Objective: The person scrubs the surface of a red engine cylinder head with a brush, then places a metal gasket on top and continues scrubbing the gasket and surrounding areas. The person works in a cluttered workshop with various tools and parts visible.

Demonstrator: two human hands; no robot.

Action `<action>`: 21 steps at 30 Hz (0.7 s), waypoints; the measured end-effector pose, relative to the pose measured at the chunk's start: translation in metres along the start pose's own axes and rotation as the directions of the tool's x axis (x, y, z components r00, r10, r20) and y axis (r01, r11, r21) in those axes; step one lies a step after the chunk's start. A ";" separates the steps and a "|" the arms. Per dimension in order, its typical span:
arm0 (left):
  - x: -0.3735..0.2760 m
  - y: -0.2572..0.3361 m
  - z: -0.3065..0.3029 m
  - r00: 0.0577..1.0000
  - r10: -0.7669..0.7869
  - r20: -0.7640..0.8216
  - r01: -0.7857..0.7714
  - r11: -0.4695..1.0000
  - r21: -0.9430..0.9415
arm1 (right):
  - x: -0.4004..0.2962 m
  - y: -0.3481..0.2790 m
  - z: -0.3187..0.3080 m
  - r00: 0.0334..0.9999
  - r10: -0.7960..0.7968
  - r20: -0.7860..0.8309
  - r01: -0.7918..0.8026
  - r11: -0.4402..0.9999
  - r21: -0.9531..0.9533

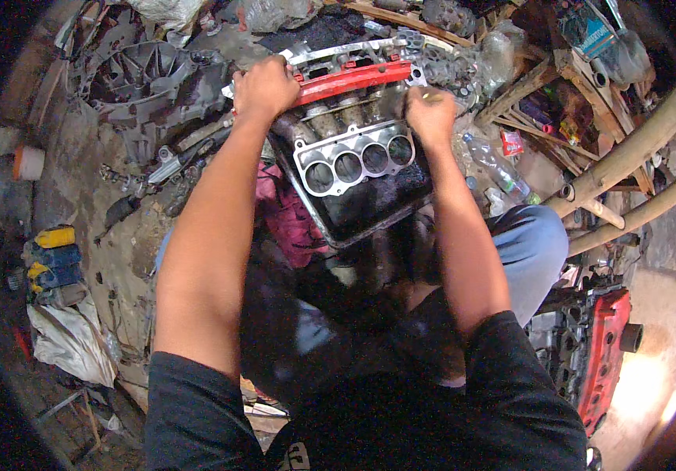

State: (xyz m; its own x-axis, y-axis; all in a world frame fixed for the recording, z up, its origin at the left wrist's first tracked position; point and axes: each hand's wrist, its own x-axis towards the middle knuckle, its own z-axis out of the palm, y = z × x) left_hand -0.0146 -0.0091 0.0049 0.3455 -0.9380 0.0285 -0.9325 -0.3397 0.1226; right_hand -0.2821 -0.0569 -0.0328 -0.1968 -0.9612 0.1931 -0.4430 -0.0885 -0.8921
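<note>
An engine intake manifold lies across a black metal pan (367, 203) in front of me. Its bright metal flange (352, 160), with a row of several round ports, faces up towards me. Along the far side runs a red rail (352, 82). My left hand (267, 88) grips the manifold's left end, fingers wrapped over the end of the red rail. By the right end, my right hand (432, 115) is closed in a fist around a small yellowish object (430, 97), too blurred to name. Dark, grimy runners (349, 109) show between the rail and the flange.
A gearbox housing (143, 82) lies at the upper left. On the right are a plastic bottle (499, 168), wooden poles (626, 153) and an engine part with a red cover (602, 353). A pink cloth (285, 212) is beside the pan; yellow-and-blue containers (55, 259) stand left.
</note>
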 end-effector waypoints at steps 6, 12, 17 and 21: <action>0.001 0.005 -0.001 1.000 -0.004 -0.001 0.004 1.000 -0.002 | 0.011 0.019 0.002 0.997 0.066 -0.039 -0.065 0.997 0.036; -0.006 0.000 -0.004 0.999 -0.028 -0.019 0.028 0.999 -0.016 | -0.011 -0.017 -0.002 0.983 0.118 -0.143 -0.101 0.988 0.118; -0.005 0.008 -0.008 1.000 -0.016 -0.025 0.015 0.999 -0.028 | -0.015 0.018 0.011 0.999 0.014 -0.030 -0.011 0.995 0.095; -0.003 0.010 -0.006 1.000 -0.017 -0.017 0.017 0.999 -0.032 | -0.006 0.047 0.021 0.973 0.079 -0.217 -0.065 0.995 0.072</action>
State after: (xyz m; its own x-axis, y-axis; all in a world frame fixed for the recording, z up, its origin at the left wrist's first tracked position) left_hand -0.0242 -0.0094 0.0121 0.3633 -0.9307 0.0436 -0.9227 -0.3529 0.1549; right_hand -0.2833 -0.0613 -0.0846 -0.4161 -0.8858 0.2056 -0.3651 -0.0443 -0.9299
